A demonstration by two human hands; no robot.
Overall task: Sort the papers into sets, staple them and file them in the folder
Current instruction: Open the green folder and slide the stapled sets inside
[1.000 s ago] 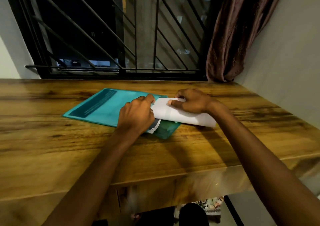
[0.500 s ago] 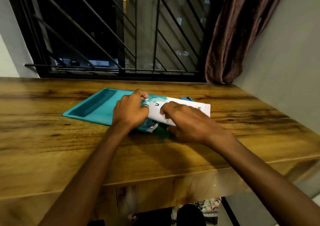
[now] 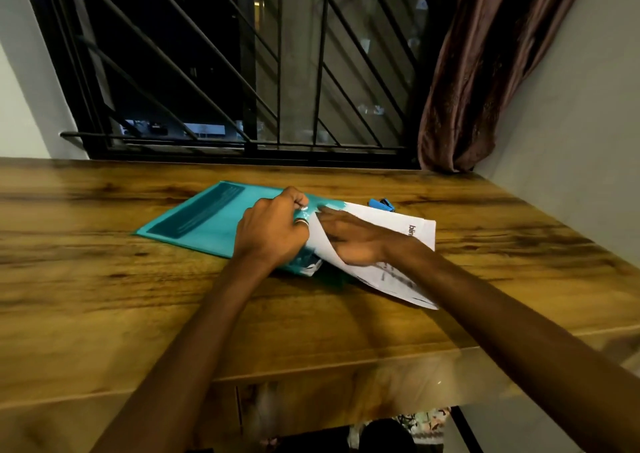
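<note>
Wooden tabletop [image 3: 104, 296] under a barred window, dark outside; brown curtain [image 3: 485, 71] at far right corner, plain wall beyond.

Left portion: teal folder [image 3: 201, 220] lying flat, slanted, dark printed band along its far side. No loose sheets noted on the bare wood to its left.

Centre: left hand [image 3: 273, 230] at folder's right-hand opening, grip closed in a pinch on the folder's upper flap, ring visible on one finger. Flap lifted slightly; a strip of white visible beneath the hand at the near corner, apparently a sheet already inside. Cannot confirm how many.

Centre-right: right hand [image 3: 356, 241] laid flat, fingers extended, palm pressing on the papers [image 3: 424, 234]; grip open, nothing clasped. Compared with one second ago: hand then curled over the far edge of a folded-looking bundle; half a second ago shifted toward the near side; now spread across the sheets, fingertips at the folder mouth. Papers likewise altered: spread wider, near edge curling upward against the left hand, printed text exposed at far right, near corner overhanging toward the tabletop edge. Motion blur on lower sheet.

Right: small blue stapler [image 3: 381, 204] just beyond the papers, untouched, newly exposed since the bundle moved.

Judgement: filing step under way, set being fed into the folder, insertion only partial. Whether this set is stapled: cannot tell. Risk of crumpling at the curled edge if pushed without wider opening.
</note>
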